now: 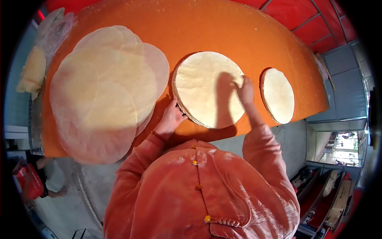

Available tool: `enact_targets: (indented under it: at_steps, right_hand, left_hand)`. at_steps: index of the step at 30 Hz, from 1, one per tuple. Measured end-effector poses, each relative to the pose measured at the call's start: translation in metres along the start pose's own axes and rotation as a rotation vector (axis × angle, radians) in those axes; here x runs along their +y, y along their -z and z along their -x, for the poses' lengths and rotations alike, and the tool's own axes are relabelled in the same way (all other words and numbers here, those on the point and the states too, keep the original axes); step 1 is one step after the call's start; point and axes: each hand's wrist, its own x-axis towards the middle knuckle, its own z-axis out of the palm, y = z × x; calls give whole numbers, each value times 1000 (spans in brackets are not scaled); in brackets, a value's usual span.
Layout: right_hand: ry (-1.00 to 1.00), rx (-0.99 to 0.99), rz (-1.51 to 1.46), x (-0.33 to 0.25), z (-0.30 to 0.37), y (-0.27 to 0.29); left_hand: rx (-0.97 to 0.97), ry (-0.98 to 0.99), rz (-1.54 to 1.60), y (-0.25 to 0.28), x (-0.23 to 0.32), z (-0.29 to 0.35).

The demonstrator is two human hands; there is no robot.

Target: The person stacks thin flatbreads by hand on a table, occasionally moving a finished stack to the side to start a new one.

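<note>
A stack of thin, round, pale dough sheets (203, 87) lies in front of me on the orange-covered table (215, 30). Against its lower left edge rests my left hand (172, 118), its fingers spread along the layered side. My right hand (246, 91) is at the stack's right edge, thumb and forefinger apart and nothing visible between them; whether it touches the dough I cannot tell. Its shadow falls across the top sheet. Farther right sits a second round stack of dough (279, 95). To the left, large translucent dough sheets (107, 87) overlap in a wide, fanned-out pile.
Crumpled clear plastic (55, 34) and a pale folded piece (32, 71) are beyond the table's left end. Another person's hand and red item (31, 181) show at lower left. Boxes (340, 203) stand on a rack at lower right. Red panels (302, 20) border the far side.
</note>
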Motion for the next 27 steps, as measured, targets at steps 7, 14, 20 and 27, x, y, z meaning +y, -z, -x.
enact_targets:
  at_steps: [7, 14, 20, 27]
  right_hand:
    - [371, -248, -310, -132, 96, -16]
    - [352, -291, -245, -137, 96, -25]
    - [249, -320, -181, -158, 97, -15]
    - [204, -278, -99, -185, 102, -30]
  left_hand:
    - [-7, 4, 89, 7, 0, -11]
    - [-36, 54, 90, 19, 1, -20]
    - [105, -47, -157, -4, 13, -17]
    - [180, -187, -253, 7, 2, -29]
